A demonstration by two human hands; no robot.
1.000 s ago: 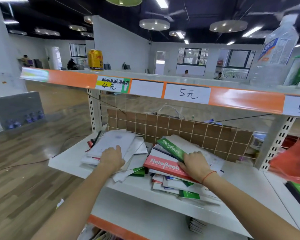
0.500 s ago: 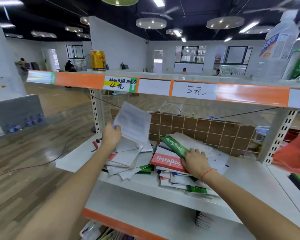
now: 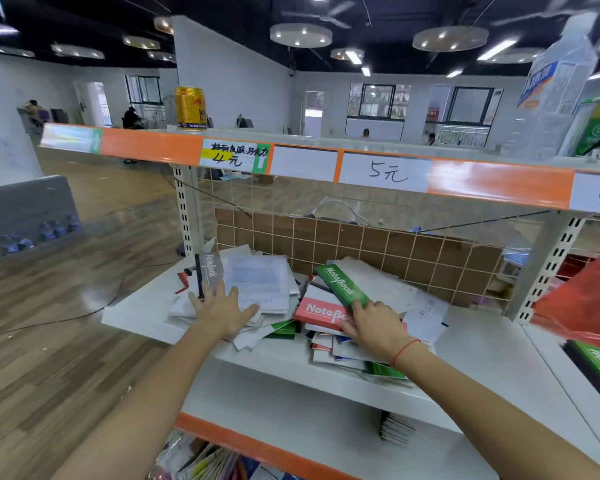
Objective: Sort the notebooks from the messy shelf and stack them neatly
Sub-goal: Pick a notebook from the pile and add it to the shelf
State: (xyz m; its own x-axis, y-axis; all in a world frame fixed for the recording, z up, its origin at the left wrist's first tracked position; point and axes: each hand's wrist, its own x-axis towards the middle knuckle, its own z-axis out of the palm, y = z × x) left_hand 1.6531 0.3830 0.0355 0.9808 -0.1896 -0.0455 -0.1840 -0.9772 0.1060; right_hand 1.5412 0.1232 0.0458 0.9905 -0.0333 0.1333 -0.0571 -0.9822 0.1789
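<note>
Early sorting stage. Left hand (image 3: 222,311) lies flat, fingers spread, on the white notebook pile (image 3: 260,282) at the left of the white shelf (image 3: 471,344). Right hand (image 3: 374,327) has fingers curled at the green notebook (image 3: 342,285) over the red notebook (image 3: 321,311); actual grip unclear. Next, probably: lift one cover out and square it onto a stack.

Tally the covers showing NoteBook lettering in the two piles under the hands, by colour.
Grey rectangular notebook cover: 1
Green rectangular notebook cover: 1
Red rectangular notebook cover: 1
Total: 3
</note>
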